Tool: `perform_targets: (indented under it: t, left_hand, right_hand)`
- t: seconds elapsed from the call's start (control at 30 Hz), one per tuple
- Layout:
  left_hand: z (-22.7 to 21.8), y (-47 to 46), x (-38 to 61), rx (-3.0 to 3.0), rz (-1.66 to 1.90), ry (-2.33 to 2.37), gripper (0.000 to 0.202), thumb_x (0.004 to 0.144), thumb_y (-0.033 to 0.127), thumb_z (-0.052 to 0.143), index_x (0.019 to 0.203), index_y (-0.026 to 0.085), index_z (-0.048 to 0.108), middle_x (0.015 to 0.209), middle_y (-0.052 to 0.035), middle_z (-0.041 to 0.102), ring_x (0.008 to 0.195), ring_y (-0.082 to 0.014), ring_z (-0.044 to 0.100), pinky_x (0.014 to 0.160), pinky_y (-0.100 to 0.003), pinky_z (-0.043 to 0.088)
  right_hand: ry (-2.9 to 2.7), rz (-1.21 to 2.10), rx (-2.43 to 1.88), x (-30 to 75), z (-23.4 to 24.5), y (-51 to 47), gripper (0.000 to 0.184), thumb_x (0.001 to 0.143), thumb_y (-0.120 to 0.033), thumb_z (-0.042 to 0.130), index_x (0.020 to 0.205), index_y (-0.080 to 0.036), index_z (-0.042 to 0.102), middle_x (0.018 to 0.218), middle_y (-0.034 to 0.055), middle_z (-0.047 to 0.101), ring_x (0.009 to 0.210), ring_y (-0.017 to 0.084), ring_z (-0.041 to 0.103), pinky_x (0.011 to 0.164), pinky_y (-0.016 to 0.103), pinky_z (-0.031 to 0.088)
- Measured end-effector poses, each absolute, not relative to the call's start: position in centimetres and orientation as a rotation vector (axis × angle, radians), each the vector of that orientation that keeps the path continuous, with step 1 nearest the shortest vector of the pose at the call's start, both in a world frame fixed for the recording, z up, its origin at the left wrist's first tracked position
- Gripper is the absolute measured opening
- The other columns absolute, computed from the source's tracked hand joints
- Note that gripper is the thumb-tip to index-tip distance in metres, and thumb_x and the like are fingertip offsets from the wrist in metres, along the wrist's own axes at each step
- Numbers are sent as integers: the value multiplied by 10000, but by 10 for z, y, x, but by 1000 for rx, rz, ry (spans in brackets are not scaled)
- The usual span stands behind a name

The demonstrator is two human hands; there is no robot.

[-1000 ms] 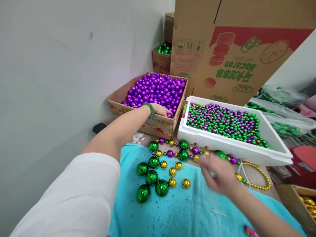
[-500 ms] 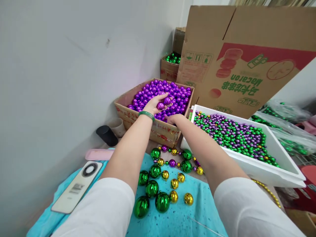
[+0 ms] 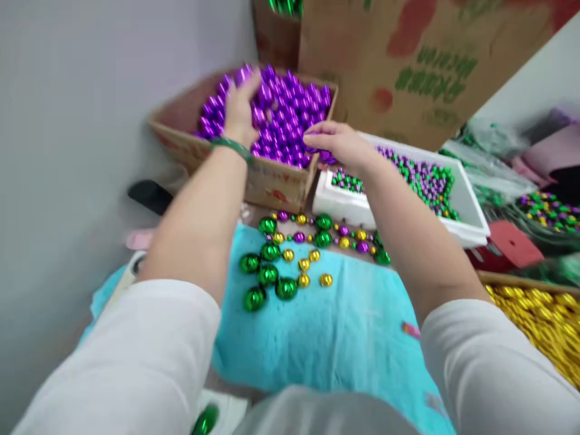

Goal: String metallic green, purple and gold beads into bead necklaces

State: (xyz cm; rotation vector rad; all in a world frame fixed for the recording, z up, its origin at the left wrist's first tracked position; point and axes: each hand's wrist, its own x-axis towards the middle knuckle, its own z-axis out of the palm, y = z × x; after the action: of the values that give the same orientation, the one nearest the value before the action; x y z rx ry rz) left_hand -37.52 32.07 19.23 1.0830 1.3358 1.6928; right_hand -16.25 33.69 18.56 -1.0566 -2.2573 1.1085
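In the head view, my left hand [image 3: 242, 112], with a green bangle [image 3: 232, 146] at its wrist, is over the cardboard box of shiny purple balls [image 3: 290, 133]. Its fingers are curled round a few purple balls [image 3: 259, 115], blurred by motion. My right hand [image 3: 339, 144] is above the box's right corner, fingers bent and pressed together. Purple balls [image 3: 327, 158] show under its fingers, partly hidden. Nearer me, large green balls [image 3: 268, 274] and small gold balls [image 3: 304, 264] lie on a blue cloth [image 3: 357, 326], with a beaded strand [image 3: 299, 237] behind them.
A white foam box [image 3: 471, 199] of small mixed beads stands right of the cardboard box [image 3: 278, 190]. Behind is a large printed carton [image 3: 362, 66]. Gold beads [image 3: 539, 314] fill a container at right. A black cylinder [image 3: 149, 196] stands by the wall at left.
The view has tilted down and shifted right. My right hand has risen out of the purple balls to the box's corner. My left hand still holds purple balls.
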Motion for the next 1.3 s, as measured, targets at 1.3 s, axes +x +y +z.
perform_targets:
  t: [1.3]
  left_hand:
    - [-52, 67, -164, 2637, 684, 2086, 584, 864, 557, 582, 1273, 143, 619, 1200, -189, 649, 1133, -358, 531, 969, -507, 315]
  right_hand:
    - [-1786, 860, -1275, 10, -28, 173, 159, 853, -252, 611, 967, -178, 695, 1001, 85, 691, 959, 198, 630, 876, 342, 508]
